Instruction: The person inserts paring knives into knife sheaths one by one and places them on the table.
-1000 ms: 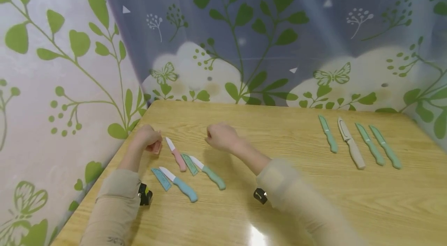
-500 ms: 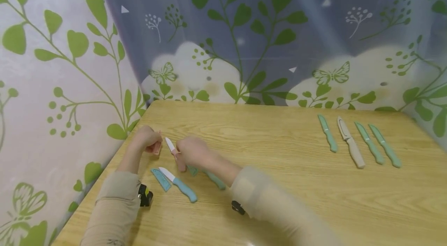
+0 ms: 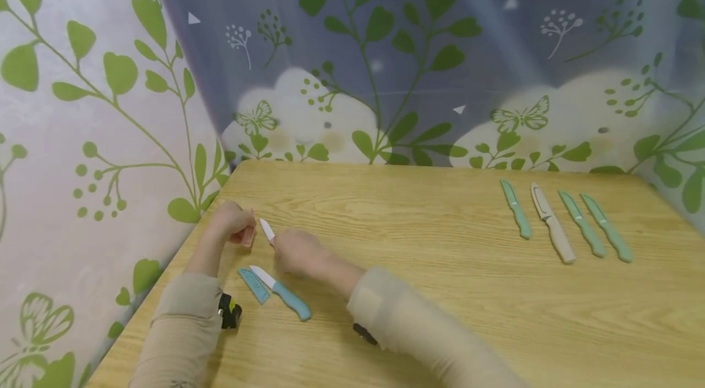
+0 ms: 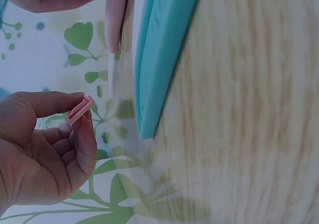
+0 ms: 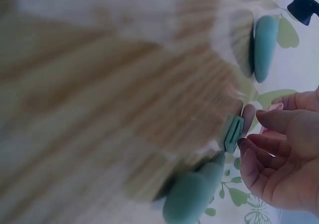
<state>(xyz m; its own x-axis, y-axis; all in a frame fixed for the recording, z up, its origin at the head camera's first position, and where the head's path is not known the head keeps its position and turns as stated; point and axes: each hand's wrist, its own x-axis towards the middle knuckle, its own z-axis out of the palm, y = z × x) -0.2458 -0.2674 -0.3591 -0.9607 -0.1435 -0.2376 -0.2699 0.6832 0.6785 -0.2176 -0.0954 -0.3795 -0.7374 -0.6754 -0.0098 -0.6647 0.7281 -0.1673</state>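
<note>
My left hand pinches a small pink knife sheath between thumb and fingertips, seen also in the left wrist view as a pink sheath held edge-on. Beside it lies a knife with a white blade and a pink handle. Over that handle is my right hand, its thumb and fingers apart in the right wrist view and no grip visible. A green sheath and a green-handled knife lie close by, hidden in the head view by the right hand and forearm.
Nearer on the wooden table lie a blue-handled knife and its blue sheath. At the far right rest several sheathed knives, among them a beige knife and a green knife. Patterned curtains border the table.
My right hand has moved left from the table's middle to the pink knife's handle, covering the green knife and sheath. The left hand keeps the pink sheath in nearly the same place.
</note>
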